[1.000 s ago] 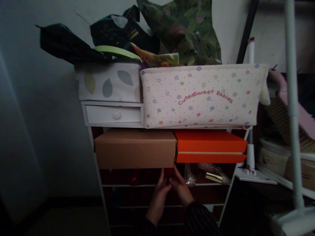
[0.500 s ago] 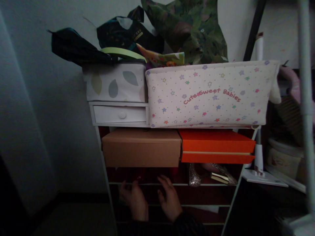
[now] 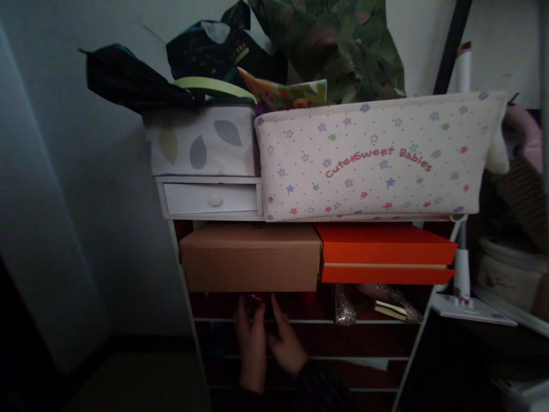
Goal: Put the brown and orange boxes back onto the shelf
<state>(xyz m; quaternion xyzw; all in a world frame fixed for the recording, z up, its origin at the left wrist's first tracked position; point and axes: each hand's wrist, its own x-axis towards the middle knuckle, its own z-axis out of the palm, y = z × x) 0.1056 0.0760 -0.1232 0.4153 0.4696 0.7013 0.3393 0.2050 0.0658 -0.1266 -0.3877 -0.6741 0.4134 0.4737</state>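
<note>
Both of my hands reach up to the rack's upper shelf point(image 3: 278, 320), under the tan box. A glossy dark red thing point(image 3: 257, 298) shows in the shadow there; its kind cannot be made out. My left hand point(image 3: 252, 349) has its thumb and a finger on either side of this thing and seems to hold it. Just to the right, my right hand point(image 3: 287, 348) is open, index finger stretched up and thumb apart, close to the red thing. On the same shelf, a pair of glittery high-heeled shoes point(image 3: 345, 309) stands further right.
Above the shelf sit a tan cardboard box point(image 3: 253, 269) and an orange box point(image 3: 388, 254). On top are a white star-printed fabric basket point(image 3: 369, 189), a leaf-patterned bin point(image 3: 199, 143) and a small white drawer point(image 3: 193, 199). A pale pole bounds the rack's right side.
My hands have come closer together: the left moved right and up to the glossy red thing, the right shifted slightly left and up. The view has shifted slightly.
</note>
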